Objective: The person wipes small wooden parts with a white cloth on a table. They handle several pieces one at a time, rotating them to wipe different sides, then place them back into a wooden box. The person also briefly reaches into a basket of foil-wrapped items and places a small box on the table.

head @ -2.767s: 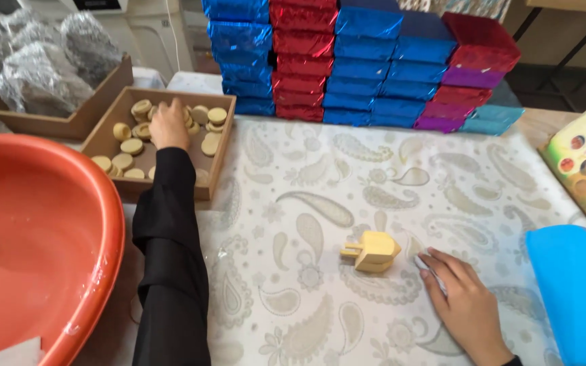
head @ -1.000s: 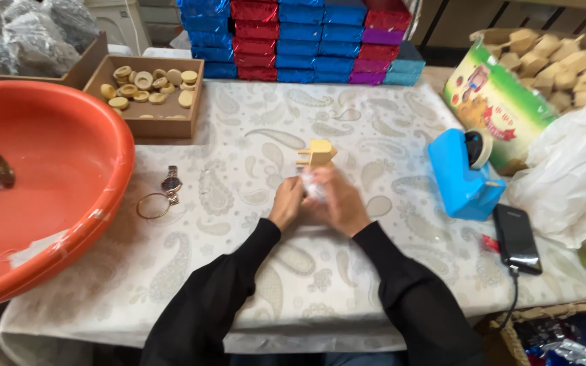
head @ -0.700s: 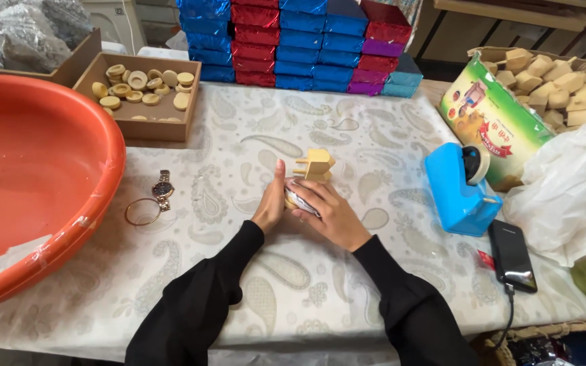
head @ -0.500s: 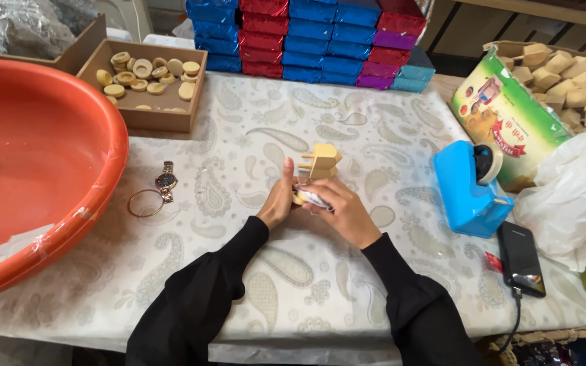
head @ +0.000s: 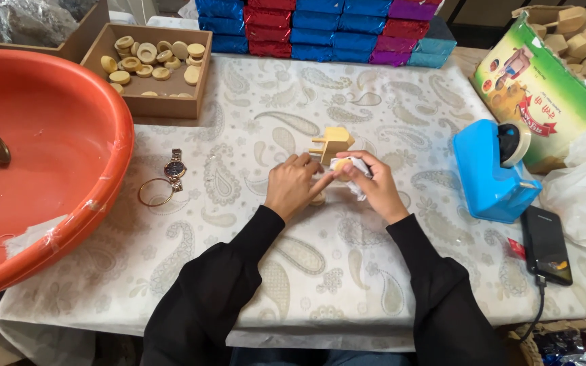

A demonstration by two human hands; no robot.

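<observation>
My right hand (head: 373, 186) holds a small round tan piece wrapped partly in a white wrapper (head: 344, 167). My left hand (head: 293, 186) rests beside it, index finger touching the round piece, with another tan disc (head: 318, 200) partly hidden under its fingers. Just beyond both hands a tan wooden block with pegs (head: 331, 143) stands on the patterned tablecloth (head: 252, 129). Both sleeves are black.
A large orange basin (head: 42, 163) fills the left. A brown box of tan discs (head: 154, 61) sits at the back left, stacked blue, red and purple packets (head: 320, 27) behind. Wristwatch (head: 173, 166) and ring (head: 154, 192) lie left; blue tape dispenser (head: 493, 169), phone (head: 545, 234) and printed carton (head: 537, 88) right.
My left hand left the box of discs and joined my right hand at the table's middle. A wrapped round piece is now held between the hands.
</observation>
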